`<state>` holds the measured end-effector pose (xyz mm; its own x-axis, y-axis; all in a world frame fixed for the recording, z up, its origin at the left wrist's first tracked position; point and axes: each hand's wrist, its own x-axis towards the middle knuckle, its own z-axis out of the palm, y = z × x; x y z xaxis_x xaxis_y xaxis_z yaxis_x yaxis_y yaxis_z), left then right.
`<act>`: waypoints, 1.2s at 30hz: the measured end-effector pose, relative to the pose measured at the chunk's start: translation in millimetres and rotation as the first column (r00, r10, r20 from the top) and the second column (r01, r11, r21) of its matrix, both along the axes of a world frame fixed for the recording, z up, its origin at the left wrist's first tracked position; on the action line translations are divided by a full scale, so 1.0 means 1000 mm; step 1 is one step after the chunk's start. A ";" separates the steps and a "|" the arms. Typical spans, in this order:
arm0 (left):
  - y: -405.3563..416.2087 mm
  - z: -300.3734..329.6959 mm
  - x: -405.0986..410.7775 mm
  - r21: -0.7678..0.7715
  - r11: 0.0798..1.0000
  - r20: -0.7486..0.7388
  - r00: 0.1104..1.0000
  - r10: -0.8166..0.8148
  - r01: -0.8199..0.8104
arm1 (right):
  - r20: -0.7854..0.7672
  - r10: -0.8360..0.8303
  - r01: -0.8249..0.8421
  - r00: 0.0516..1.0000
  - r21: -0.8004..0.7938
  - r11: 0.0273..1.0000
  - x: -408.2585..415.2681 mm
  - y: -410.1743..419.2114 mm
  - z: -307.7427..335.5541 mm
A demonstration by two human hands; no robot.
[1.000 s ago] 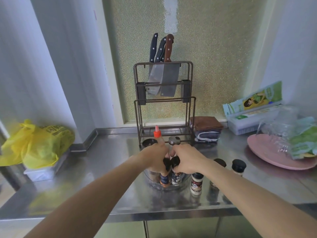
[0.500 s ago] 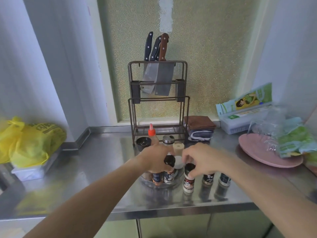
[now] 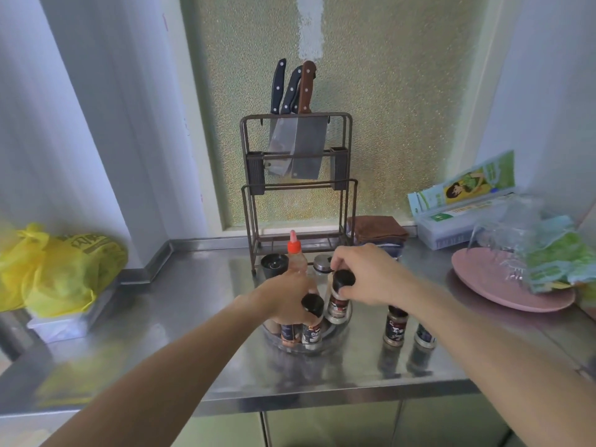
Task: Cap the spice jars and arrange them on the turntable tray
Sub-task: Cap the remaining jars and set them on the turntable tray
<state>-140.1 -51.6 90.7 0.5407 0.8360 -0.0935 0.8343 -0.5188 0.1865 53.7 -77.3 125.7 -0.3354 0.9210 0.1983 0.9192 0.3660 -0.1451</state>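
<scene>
Jars: one (image 3: 339,298) with a black cap is held by the right hand (image 3: 371,275), thumb and fingers pinching the cap from above; its base sits at or just over the tray (image 3: 335,341) at the tray's right side, contact not resolvable. Left hand (image 3: 285,296) is curled round jars on the tray's left part; a capped jar (image 3: 312,321) stands at its fingertips, another jar (image 3: 288,333) just left of it, partly hidden under the hand. Tray is clear and round, on the steel bench (image 3: 167,317), at centre near the front edge. Two more jars stand on the bench right of the tray, partly behind the right forearm: one (image 3: 395,327) with brown contents, one (image 3: 425,335) further right. Behind the tray: red-tipped squeeze bottle (image 3: 295,254), black grinder (image 3: 274,265), metal-lidded jar (image 3: 322,264). Knife rack (image 3: 298,182) stands at the back with three knives. Folded cloths (image 3: 377,229) to its right, pink plate (image 3: 503,288) far right, yellow bag (image 3: 58,269) far left.
</scene>
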 end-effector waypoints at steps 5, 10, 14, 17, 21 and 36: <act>-0.005 -0.001 -0.001 -0.013 1.000 -0.003 1.000 0.009 -0.009 | 0.007 -0.027 0.027 1.000 -0.039 0.999 -0.014 0.005 -0.026; -0.009 0.000 -0.002 -0.021 1.000 -0.027 0.999 0.022 -0.023 | 0.004 -0.017 0.018 1.000 -0.032 0.999 -0.017 0.006 -0.039; -0.013 0.002 0.000 0.021 0.999 -0.017 0.999 0.032 -0.031 | -0.016 -0.011 0.011 1.000 -0.034 0.999 -0.009 0.000 -0.034; -0.019 0.012 0.012 0.218 0.976 0.156 0.988 -0.009 -0.026 | -0.073 -0.065 0.067 0.995 0.021 0.998 0.019 -0.004 -0.018; -0.026 0.024 0.058 0.395 0.917 0.257 0.952 -0.166 0.053 | 0.005 -0.248 0.248 0.969 0.036 0.968 0.069 -0.009 -0.003; -0.031 -0.028 0.151 0.126 0.989 0.179 0.979 -0.102 0.080 | 0.138 -0.369 0.386 0.919 -0.133 0.913 0.120 -0.031 -0.052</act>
<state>10.5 -83.1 62.4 0.6137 0.7817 0.1111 0.7396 -0.6184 0.2655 173.3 -108.4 73.7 0.0320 0.9991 0.0262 0.9975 -0.0303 -0.0639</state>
